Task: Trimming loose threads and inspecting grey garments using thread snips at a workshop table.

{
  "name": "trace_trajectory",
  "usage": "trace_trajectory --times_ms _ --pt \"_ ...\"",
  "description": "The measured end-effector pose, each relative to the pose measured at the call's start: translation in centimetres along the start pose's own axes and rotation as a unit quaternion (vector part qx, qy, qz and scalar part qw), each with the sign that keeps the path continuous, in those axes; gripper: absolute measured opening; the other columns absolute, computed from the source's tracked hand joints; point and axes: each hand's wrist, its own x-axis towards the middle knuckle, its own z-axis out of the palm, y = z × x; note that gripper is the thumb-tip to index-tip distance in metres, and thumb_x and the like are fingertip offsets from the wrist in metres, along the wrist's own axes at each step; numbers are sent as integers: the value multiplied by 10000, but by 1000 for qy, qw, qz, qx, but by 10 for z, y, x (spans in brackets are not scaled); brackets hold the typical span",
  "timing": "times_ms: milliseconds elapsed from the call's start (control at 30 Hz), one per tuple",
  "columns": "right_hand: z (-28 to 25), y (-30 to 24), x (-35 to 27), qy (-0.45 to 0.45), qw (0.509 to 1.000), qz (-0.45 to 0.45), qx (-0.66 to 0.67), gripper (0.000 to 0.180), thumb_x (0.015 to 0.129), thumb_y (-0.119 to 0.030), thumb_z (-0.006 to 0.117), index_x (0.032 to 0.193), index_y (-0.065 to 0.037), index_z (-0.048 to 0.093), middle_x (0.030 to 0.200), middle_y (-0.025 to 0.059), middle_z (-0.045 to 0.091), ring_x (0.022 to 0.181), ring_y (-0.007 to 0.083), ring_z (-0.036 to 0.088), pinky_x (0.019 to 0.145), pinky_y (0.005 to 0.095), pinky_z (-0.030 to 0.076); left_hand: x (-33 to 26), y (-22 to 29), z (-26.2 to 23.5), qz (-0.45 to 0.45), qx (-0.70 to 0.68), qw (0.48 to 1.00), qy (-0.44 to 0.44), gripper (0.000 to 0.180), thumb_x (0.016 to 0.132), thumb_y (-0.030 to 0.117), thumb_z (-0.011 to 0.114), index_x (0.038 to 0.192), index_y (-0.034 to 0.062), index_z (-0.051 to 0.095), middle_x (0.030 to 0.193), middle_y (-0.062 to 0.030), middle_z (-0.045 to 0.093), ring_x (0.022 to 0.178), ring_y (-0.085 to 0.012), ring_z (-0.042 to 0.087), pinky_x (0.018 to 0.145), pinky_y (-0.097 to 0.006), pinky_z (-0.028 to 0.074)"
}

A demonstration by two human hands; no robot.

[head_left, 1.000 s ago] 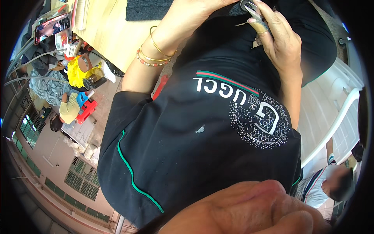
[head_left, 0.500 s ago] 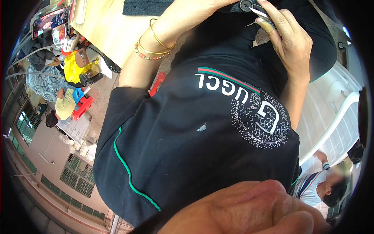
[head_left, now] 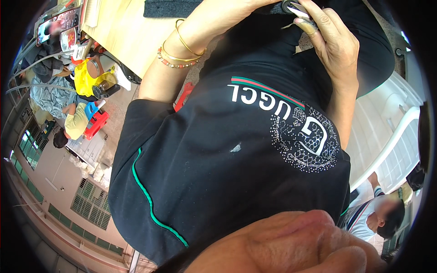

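At the top edge, my right hand (head_left: 337, 48) is closed on small thread snips (head_left: 301, 13), gripped between thumb and fingers. Their pointed metal blades lie against a dark round button (head_left: 286, 6). My left hand (head_left: 260, 2) comes in from the left beside the button, but the frame cuts off most of its fingers, so its grip is hidden. Gold bangles and a beaded bracelet (head_left: 175, 64) circle my left wrist. A pale strip shows around my right thumb. Whatever the button is attached to cannot be made out.
A wooden table (head_left: 132, 34) stands at the upper left, with dark knitted fabric (head_left: 170, 8) at its edge. Beyond it are a phone (head_left: 59, 25) and a yellow bag (head_left: 85, 79). White plastic chairs (head_left: 387, 132) stand on the right. Other people sit at the far left and lower right.
My right hand has shifted slightly left with the snips, and the blades now cover more of the button. The button has moved slightly up and left. My left arm has barely moved.
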Motion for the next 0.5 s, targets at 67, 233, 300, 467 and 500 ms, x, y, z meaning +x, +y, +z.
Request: trace_trajectory --times_ms 67,233,300,467,500 --pt "0 0 0 4 1000 -3 3 436 771 -176 771 1177 -63 660 742 84 559 593 245 571 523 352 454 0 0 1 8 -8 1000 -2 167 1007 129 562 1011 -1 668 913 14 662 824 -30 574 749 -167 458" --pt "1 -1 0 17 999 -15 -29 414 755 -159 785 1138 -47 673 698 78 532 570 234 552 506 340 442 0 0 2 3 -8 1000 -2 167 1007 130 562 1006 1 668 917 13 664 831 -31 578 758 -168 458" --pt "2 0 0 27 999 -26 -37 390 763 -139 780 1126 -39 677 692 79 528 570 226 550 505 332 438 0 -1 2 5 -6 1000 -1 166 1007 131 562 1005 3 668 917 14 664 831 -30 578 758 -168 457" --pt "10 4 0 68 987 32 140 304 834 -15 723 1132 2 662 741 57 600 586 130 538 516 271 426 1 -2 1 19 -32 999 -9 158 1004 138 569 1013 14 667 919 19 664 819 -25 568 748 -166 449" --pt "17 -4 2 87 942 121 300 323 843 -5 717 1157 9 644 768 34 611 591 93 526 509 240 419 0 -2 0 21 -32 999 -5 158 1004 138 569 1013 14 667 919 19 664 819 -25 568 748 -166 449"
